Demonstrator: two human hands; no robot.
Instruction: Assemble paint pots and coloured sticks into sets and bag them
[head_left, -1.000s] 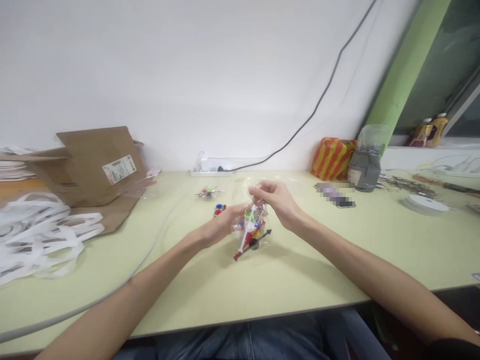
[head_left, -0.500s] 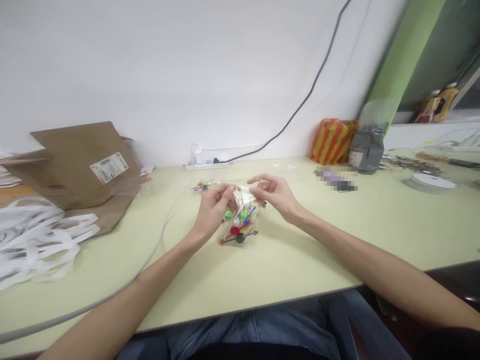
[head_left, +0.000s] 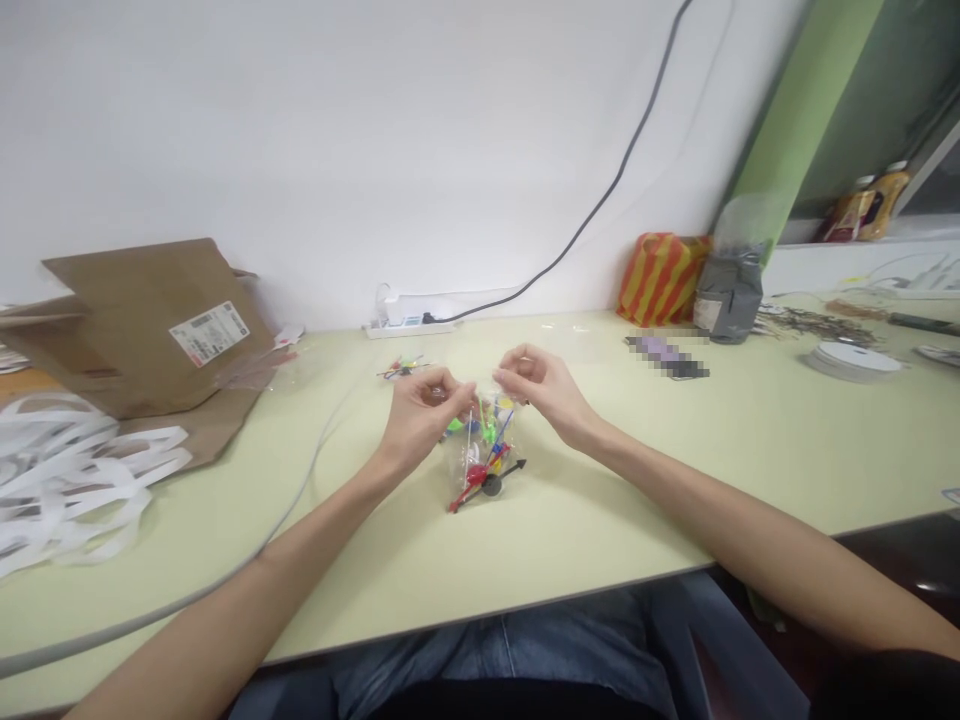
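A clear plastic bag [head_left: 459,462] stands over the table between my hands, with coloured plastic pointers in it. Among them are a red pointer [head_left: 475,476] and a black arrow-shaped pointer [head_left: 492,485] low at the front, with green, blue, yellow and white pieces above. My left hand [head_left: 424,415] is closed, thumb and forefinger pinching the bag's upper left edge. At the upper right edge my right hand [head_left: 546,390] pinches the bag in the same way. Part of the bag's top is hidden by my fingers.
Behind my left hand lies a small pile of coloured pointers [head_left: 403,367]. A cardboard box [head_left: 150,340] and white strips [head_left: 67,480] are at the left. A power strip [head_left: 409,325] sits by the wall. A striped bag [head_left: 660,280] and a white spool [head_left: 855,360] stand at the right.
My hands have moved slightly apart at the top of the bag. The red and black pointers hang a little lower and have tilted.
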